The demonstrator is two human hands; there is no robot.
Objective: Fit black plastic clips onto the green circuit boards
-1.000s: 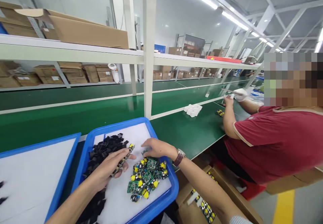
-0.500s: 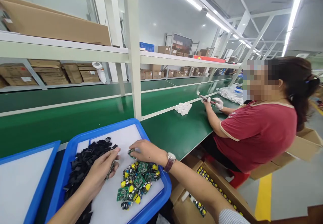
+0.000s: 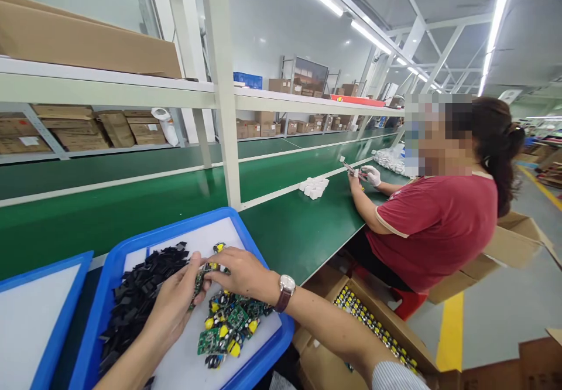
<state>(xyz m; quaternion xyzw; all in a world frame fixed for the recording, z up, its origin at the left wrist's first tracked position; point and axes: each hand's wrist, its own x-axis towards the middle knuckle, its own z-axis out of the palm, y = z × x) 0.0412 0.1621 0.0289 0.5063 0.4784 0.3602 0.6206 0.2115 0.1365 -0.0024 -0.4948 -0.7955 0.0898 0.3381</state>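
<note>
Circuit boards [image 3: 198,284] sit in a small row in the left hand [image 3: 173,299], above the middle of the blue tray [image 3: 284,334]; left fingers and thumb wrapped round them. Right hand [image 3: 240,273], watch [image 3: 287,285] on wrist, has fingertips on the row's far end; cannot tell whether it grips. Loose board pile [image 3: 237,322] in tray toward right edge, partly under right hand. Black pieces [image 3: 147,279] heaped along tray's left edge. Second tray [image 3: 64,325] just left. White parts [image 3: 314,188] on green tabletop [image 3: 302,235], beyond the tray's far right corner. Carton [image 3: 340,290] with rows of boards below tabletop's near edge. Co-worker in red shirt [image 3: 439,226] at right, white glove [image 3: 371,175] on one hand.
</note>
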